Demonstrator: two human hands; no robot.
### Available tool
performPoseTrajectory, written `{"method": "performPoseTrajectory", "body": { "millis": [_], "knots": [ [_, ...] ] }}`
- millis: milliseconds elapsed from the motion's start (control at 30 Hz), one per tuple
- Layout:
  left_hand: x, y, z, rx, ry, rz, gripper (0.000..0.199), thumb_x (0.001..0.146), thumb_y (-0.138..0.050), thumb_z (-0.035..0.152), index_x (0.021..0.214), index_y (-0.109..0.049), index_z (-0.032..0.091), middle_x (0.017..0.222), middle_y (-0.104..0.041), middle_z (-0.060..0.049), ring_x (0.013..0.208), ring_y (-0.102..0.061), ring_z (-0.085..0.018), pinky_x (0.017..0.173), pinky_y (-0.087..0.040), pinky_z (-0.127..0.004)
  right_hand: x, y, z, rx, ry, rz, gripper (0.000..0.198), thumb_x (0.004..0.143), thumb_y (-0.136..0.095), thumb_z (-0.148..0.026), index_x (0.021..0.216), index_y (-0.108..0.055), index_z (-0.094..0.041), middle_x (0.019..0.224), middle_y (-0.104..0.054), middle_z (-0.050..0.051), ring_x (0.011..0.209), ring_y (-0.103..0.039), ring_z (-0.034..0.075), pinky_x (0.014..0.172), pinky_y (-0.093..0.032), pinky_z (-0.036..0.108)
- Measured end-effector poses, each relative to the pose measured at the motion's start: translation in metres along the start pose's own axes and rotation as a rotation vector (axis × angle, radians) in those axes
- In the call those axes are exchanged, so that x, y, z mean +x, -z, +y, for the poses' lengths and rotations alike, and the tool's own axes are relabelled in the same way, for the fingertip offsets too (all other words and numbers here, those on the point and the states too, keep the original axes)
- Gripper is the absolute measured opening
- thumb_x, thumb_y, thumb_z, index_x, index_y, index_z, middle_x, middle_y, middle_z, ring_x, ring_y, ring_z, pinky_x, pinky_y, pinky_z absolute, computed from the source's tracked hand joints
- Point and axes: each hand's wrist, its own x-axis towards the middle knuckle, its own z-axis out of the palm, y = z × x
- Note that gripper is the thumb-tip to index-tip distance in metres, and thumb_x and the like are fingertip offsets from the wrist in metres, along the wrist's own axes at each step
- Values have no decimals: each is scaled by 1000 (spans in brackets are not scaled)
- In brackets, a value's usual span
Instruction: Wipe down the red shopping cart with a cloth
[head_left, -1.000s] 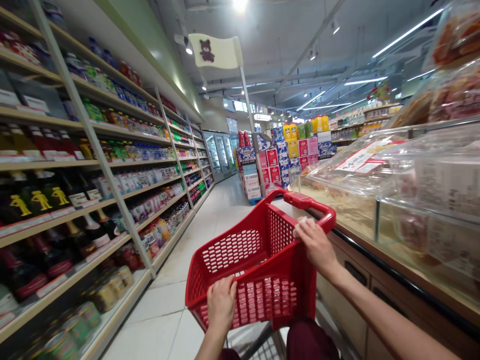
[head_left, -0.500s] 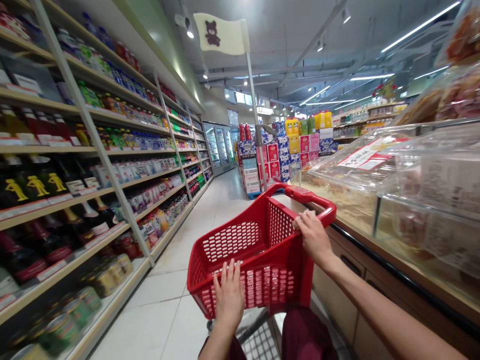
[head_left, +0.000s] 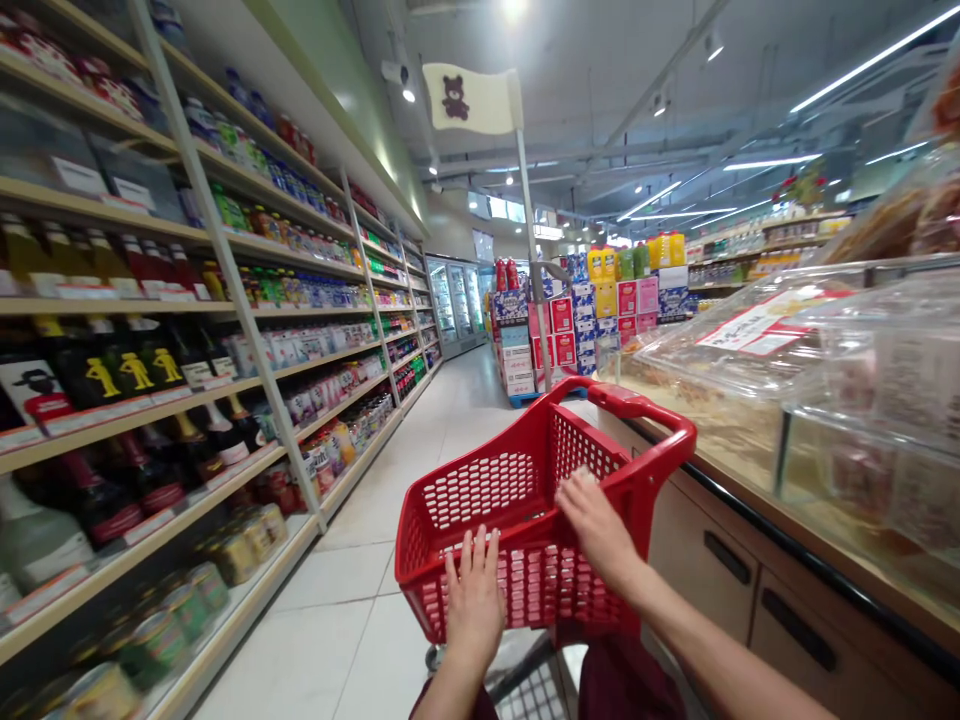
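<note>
A red plastic shopping cart (head_left: 517, 575) with perforated walls stands side-on in front of me. My left hand (head_left: 476, 600) rests on its near side wall, fingers stretched and spread with the tips at the rim. My right hand (head_left: 596, 525) lies over the near rim, farther toward the handle end; its fingers are slightly bent and a bit blurred, with nothing visible in them. The red push handle (head_left: 660, 415) is free of both hands. A pole rises behind the basket, carrying a cream flag (head_left: 474, 98) with a bear on it.
Shelves of bottles and cans (head_left: 169, 430) line the left. On the right stands a counter (head_left: 757, 545) with clear packs (head_left: 757, 330) on top. Stacked drink boxes (head_left: 551, 330) stand ahead, with glass-door fridges (head_left: 454, 300) beyond. Pale floor tiles (head_left: 319, 600) run along the aisle.
My right hand has moved from beside the handle down and left along the cart's near rim. My left hand stays on the side wall. The view has turned slightly left.
</note>
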Motion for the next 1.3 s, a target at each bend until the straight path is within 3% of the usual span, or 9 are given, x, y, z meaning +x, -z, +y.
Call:
{"method": "performPoseTrajectory", "body": {
  "millis": [100,233,300,500,733,933,1133,1200,1300],
  "knots": [
    [0,-4,-5,6,-29,5,65,72,-37,12,133,-19,26,141,-25,1,128,-22,-21,103,-21,-46,-7,-2,-10,43,85,-19,39,79,-34,-2,105,-60,-16,116,-56,7,121,-36,22,95,-39,40],
    [-1,0,-3,-1,-21,-27,62,74,-39,21,133,-21,26,141,-26,0,128,-21,-22,103,-20,-47,-2,17,32,-83,-136,-32,40,76,-36,-1,107,-58,-12,121,-52,12,125,-28,27,96,-35,45],
    [0,1,-1,1,-2,-42,62,74,-40,23,133,-21,26,140,-27,-1,129,-21,-23,103,-19,-48,0,19,36,-125,-203,-25,40,75,-36,0,106,-59,-10,120,-52,15,125,-28,28,97,-34,46],
    [-1,0,-6,32,-23,-14,65,72,-40,19,133,-19,26,141,-26,0,128,-23,-22,102,-22,-46,-5,-3,-15,-6,64,-16,38,80,-35,-4,104,-61,-17,117,-56,6,122,-35,21,95,-39,37],
    [0,-2,-5,60,6,23,63,71,-38,13,132,-26,24,140,-28,-1,127,-24,-23,103,-21,-46,1,24,44,-155,-236,-3,40,76,-36,-1,108,-58,-11,120,-52,14,124,-30,27,96,-34,45],
    [2,1,-10,42,-24,-15,63,70,-37,13,132,-25,24,140,-28,-1,127,-25,-21,103,-22,-45,-5,8,5,-1,85,-26,37,82,-33,-6,108,-58,-17,120,-53,6,123,-32,20,96,-37,38],
    [1,1,-11,38,-8,-13,67,69,-37,11,133,-22,23,141,-26,-2,128,-22,-22,103,-18,-48,7,29,51,-152,-228,2,37,78,-35,-5,107,-58,-10,116,-55,14,122,-33,26,96,-34,44],
    [2,0,-11,32,-10,-18,68,69,-38,11,133,-21,23,141,-26,-2,128,-22,-22,103,-18,-48,5,25,39,-120,-179,-3,37,78,-35,-4,105,-59,-10,115,-55,14,122,-33,25,97,-34,43],
    [4,2,-14,33,-28,-41,69,68,-38,11,133,-20,23,140,-27,-2,127,-24,-22,103,-19,-47,1,17,17,-17,28,-47,38,80,-34,-5,104,-61,-16,116,-56,8,120,-37,21,97,-36,39]
  ]
}}
